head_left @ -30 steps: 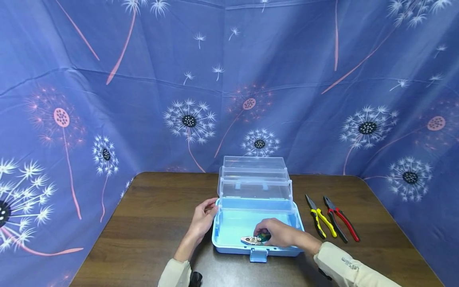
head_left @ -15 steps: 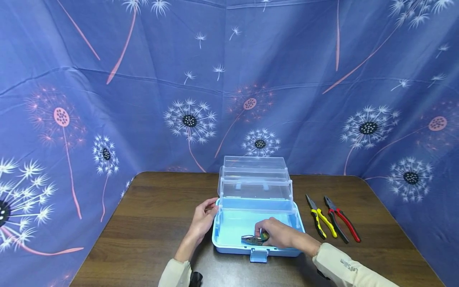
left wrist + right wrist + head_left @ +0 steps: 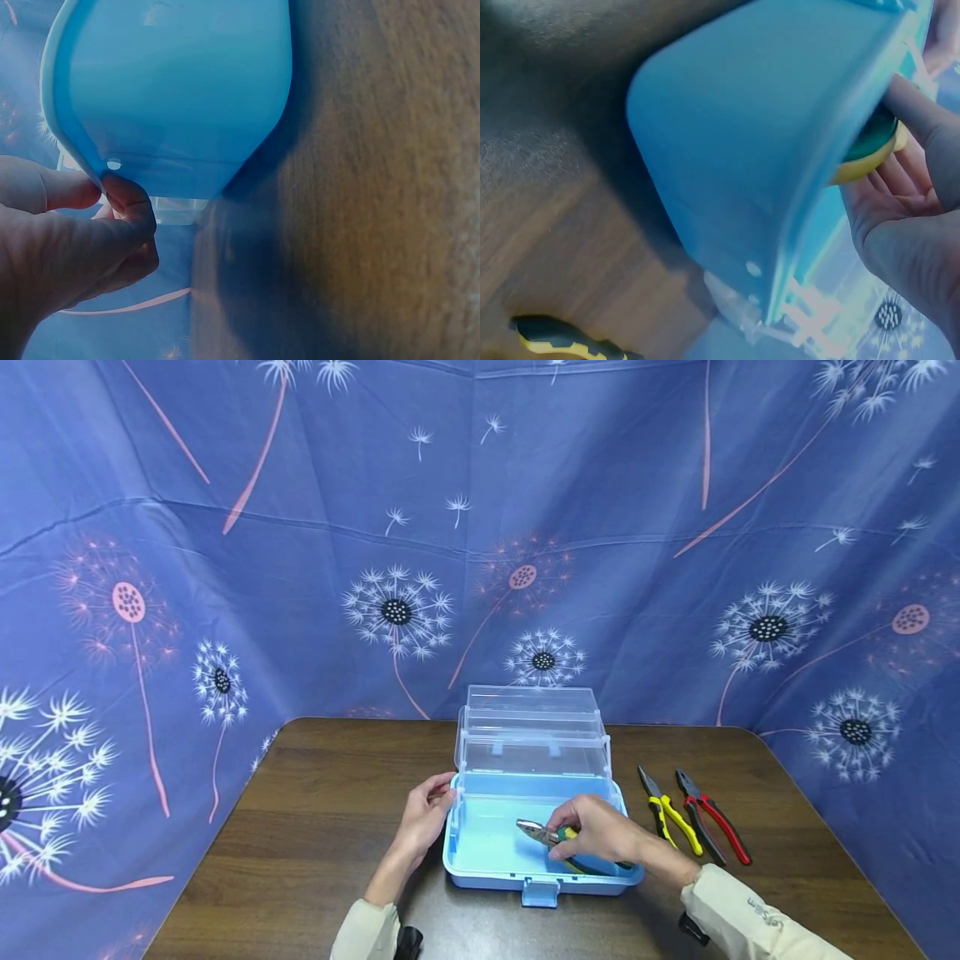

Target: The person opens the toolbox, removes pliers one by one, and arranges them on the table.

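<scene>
A light blue plastic toolbox [image 3: 491, 882] with a raised clear lid and trays [image 3: 534, 727] stands mid-table. My left hand [image 3: 423, 818] pinches the rim at its left end; the left wrist view shows thumb and finger either side of that blue wall [image 3: 180, 97]. Over the box's right half, my right hand [image 3: 597, 835] holds combination pliers [image 3: 534, 832] with green and yellow handles. Their metal head points up and left, above the box floor. In the right wrist view the handle [image 3: 870, 154] shows between thumb and fingers, partly hidden by the box wall.
Right of the toolbox lie long-nose pliers with yellow and black handles [image 3: 675, 817] and pliers with red and black handles [image 3: 716, 822]. The toolbox's front latch [image 3: 540, 893] hangs down. A blue dandelion-print cloth [image 3: 300, 610] hangs behind the brown wooden table [image 3: 315, 810].
My right hand has lifted the combination pliers and shifted slightly right; their head now tilts up, and more of the handles shows. The left hand stays on the rim.
</scene>
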